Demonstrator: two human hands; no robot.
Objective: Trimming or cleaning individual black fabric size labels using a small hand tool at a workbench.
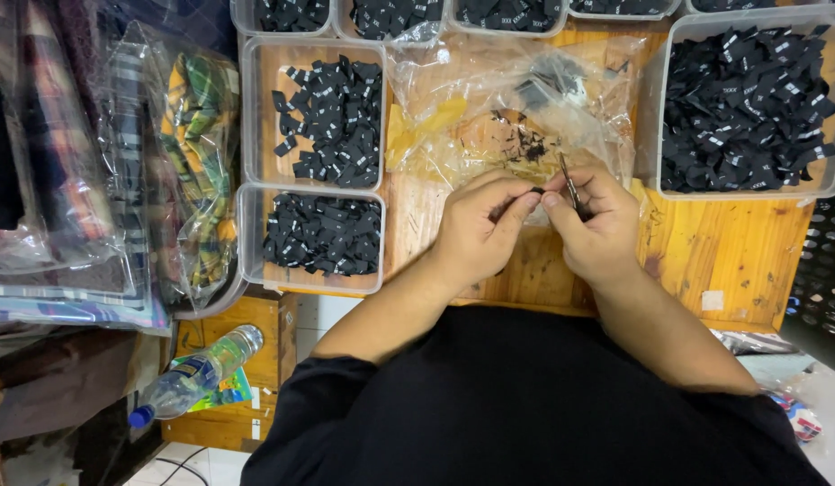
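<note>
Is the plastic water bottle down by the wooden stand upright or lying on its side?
Lying on its side. The water bottle rests tilted across the low wooden stand, blue cap pointing lower left, beside the person's sleeve.

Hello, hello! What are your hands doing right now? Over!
Left hand pinching a small black fabric label. Right hand gripping small metal scissors beside it. Crumpled clear plastic bag lies just beyond; nothing blocking.

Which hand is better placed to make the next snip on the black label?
Right, probably: the right hand holds the small scissors with blades at the black label, which the left hand pinches, steadying it.
</note>
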